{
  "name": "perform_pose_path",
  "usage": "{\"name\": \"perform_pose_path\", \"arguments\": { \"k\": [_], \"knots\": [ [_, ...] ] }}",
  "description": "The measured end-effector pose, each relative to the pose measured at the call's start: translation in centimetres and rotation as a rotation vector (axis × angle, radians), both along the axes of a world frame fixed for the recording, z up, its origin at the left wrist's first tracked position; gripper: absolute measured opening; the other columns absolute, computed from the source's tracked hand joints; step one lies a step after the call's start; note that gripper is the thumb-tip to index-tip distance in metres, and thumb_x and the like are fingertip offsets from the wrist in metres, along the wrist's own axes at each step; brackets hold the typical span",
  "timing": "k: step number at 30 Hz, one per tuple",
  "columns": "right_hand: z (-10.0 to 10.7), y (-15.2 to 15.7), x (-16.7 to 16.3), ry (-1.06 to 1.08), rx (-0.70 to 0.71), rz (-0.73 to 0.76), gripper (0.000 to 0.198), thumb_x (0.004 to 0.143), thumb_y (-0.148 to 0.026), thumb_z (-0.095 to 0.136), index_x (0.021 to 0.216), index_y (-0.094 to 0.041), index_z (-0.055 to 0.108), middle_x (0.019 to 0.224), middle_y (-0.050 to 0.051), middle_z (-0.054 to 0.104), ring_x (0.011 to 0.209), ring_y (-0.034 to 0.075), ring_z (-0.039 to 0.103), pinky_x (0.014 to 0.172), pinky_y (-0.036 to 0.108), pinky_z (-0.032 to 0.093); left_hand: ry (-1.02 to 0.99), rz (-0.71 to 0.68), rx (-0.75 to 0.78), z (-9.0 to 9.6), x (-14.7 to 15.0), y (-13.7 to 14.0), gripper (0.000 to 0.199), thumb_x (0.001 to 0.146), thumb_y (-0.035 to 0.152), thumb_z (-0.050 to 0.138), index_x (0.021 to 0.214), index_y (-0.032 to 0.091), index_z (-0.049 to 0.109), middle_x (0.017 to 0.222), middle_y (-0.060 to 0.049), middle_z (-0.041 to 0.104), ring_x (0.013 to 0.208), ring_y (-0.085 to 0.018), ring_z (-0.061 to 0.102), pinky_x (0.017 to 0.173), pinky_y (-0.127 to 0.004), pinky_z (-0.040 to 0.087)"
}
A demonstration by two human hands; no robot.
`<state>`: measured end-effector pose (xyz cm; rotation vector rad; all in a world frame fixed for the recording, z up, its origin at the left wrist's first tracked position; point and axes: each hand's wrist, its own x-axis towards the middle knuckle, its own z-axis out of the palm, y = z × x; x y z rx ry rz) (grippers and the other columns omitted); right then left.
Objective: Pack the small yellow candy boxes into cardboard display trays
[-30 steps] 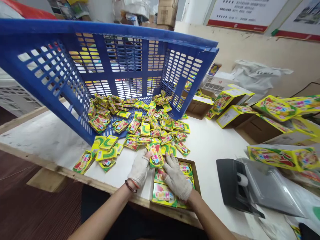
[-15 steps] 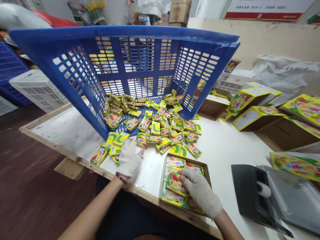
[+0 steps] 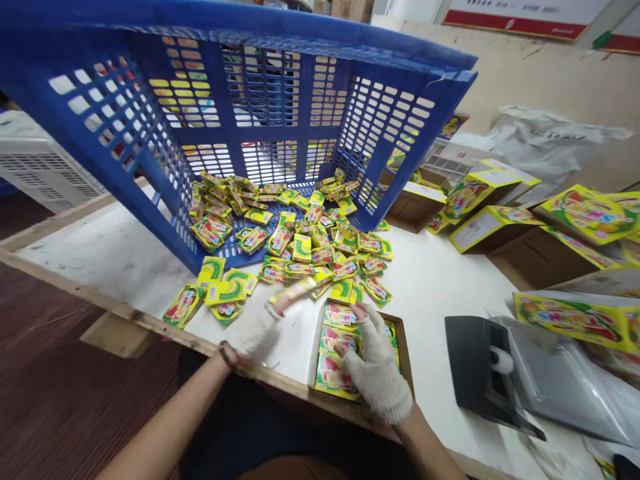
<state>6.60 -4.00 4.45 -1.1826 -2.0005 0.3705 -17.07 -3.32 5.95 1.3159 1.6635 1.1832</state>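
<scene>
My left hand (image 3: 257, 330), in a white glove with bare fingertips, is blurred by motion and pinches a small yellow pack (image 3: 296, 291) left of the open carton. Over that shallow brown carton (image 3: 409, 363) is my right hand (image 3: 377, 367), gloved alike, its thumb and fingers apart with nothing between them. Packs with fruit pictures (image 3: 334, 373) lie flat in rows inside the carton; my right hand hides part of them. A heap of loose packs (image 3: 320, 253) spills out of the tipped blue crate (image 3: 270, 100). Several more packs (image 3: 225, 291) lie beyond my left hand.
Printed yellow display boxes (image 3: 565, 313) stand along the right side. A black dispenser-like object (image 3: 475, 367) sits right of the carton, beside clear plastic sheets (image 3: 565, 380). The table's wooden edge (image 3: 125, 313) runs along the near side. A white crate (image 3: 45, 160) stands at left.
My left hand has picked up a pack and moved it rightward. My right hand has let go of its pack in the carton and opened. The view has shifted slightly.
</scene>
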Motion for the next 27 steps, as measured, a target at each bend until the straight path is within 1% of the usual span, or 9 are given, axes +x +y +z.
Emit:
{"name": "perform_pose_path", "arguments": {
  "k": [4,6,8,11,14,17,21,24,27],
  "knots": [
    [0.7,1.6,0.0,0.030,-0.116,0.252,0.033,0.087,-0.020,0.050,0.114,-0.025,0.067,0.107,0.009,0.065,0.100,0.023,0.063,0.085,0.038,0.053,-0.051,-0.435,0.012,-0.1,4.4,-1.6,0.040,0.090,0.052,0.048,0.106,0.022,0.069,0.099,-0.006,0.072,0.091,-0.022,0.066,0.083,-0.032,0.053],
    [0.7,2.1,0.7,0.033,-0.236,0.209,0.027,0.088,-0.024,0.048,0.103,-0.024,0.071,0.090,0.006,0.066,0.084,0.021,0.064,0.074,0.033,0.054,0.137,-0.356,0.049,-0.5,3.1,-1.3,0.037,0.091,0.045,0.049,0.114,0.021,0.065,0.110,-0.009,0.068,0.104,-0.025,0.063,0.095,-0.037,0.048],
    [0.2,2.3,1.5,0.036,-0.324,0.076,0.025,0.090,-0.031,0.049,0.098,-0.022,0.071,0.084,0.006,0.065,0.078,0.021,0.063,0.070,0.033,0.052,0.494,-0.135,0.027,-0.8,-0.2,-0.6,0.036,0.084,0.037,0.058,0.116,0.020,0.063,0.117,-0.012,0.064,0.112,-0.028,0.058,0.101,-0.041,0.044],
    [-0.9,2.0,2.1,-0.003,-0.343,-0.041,0.029,0.091,-0.038,0.049,0.082,-0.021,0.070,0.078,0.006,0.064,0.075,0.021,0.060,0.068,0.034,0.049,0.993,-0.030,-0.223,-1.2,-6.3,0.4,0.040,0.079,0.026,0.060,0.118,0.016,0.060,0.120,-0.015,0.060,0.113,-0.032,0.055,0.098,-0.046,0.044],
    [-2.1,1.7,1.6,-0.086,-0.261,-0.089,0.034,0.090,-0.035,0.049,0.066,-0.020,0.067,0.078,0.007,0.062,0.076,0.021,0.058,0.070,0.034,0.046,1.079,-0.043,-0.307,-1.9,-10.2,1.0,0.048,0.074,0.021,0.062,0.121,0.012,0.058,0.117,-0.019,0.061,0.112,-0.039,0.056,0.096,-0.055,0.043],
    [-2.3,1.8,1.1,-0.211,-0.162,-0.103,0.028,0.088,-0.031,0.054,0.066,-0.021,0.070,0.086,0.008,0.065,0.082,0.022,0.056,0.077,0.038,0.044,0.882,-0.017,-0.211,-2.6,-10.1,0.8,0.054,0.076,0.029,0.061,0.127,0.014,0.053,0.120,-0.017,0.061,0.117,-0.037,0.054,0.101,-0.053,0.041],
    [-0.9,1.8,0.4,-0.105,-0.137,-0.112,0.023,0.085,-0.035,0.057,0.097,-0.023,0.073,0.109,0.010,0.067,0.102,0.028,0.057,0.092,0.045,0.042,0.099,-0.046,-0.018,-2.2,-4.1,-0.3,0.071,0.083,0.044,0.057,0.145,0.020,0.031,0.131,-0.012,0.057,0.123,-0.026,0.054,0.107,-0.043,0.041],
    [0.7,1.7,-0.7,0.184,-0.354,-0.027,0.044,0.092,-0.044,0.048,0.126,-0.019,0.058,0.116,0.011,0.066,0.106,0.026,0.060,0.090,0.040,0.048,-0.371,-0.224,0.077,-1.1,2.6,-0.8,0.069,0.085,0.044,0.061,0.144,0.022,0.034,0.144,-0.011,0.049,0.132,-0.025,0.048,0.112,-0.039,0.038],
    [1.8,2.2,-1.0,0.283,-0.583,0.003,0.052,0.090,-0.054,0.049,0.126,-0.018,0.056,0.119,0.010,0.067,0.106,0.026,0.062,0.089,0.037,0.051,-0.640,-0.363,0.128,-0.3,7.6,-0.7,0.058,0.084,0.044,0.063,0.135,0.020,0.047,0.137,-0.012,0.055,0.126,-0.027,0.054,0.108,-0.040,0.042]
  ]
}}
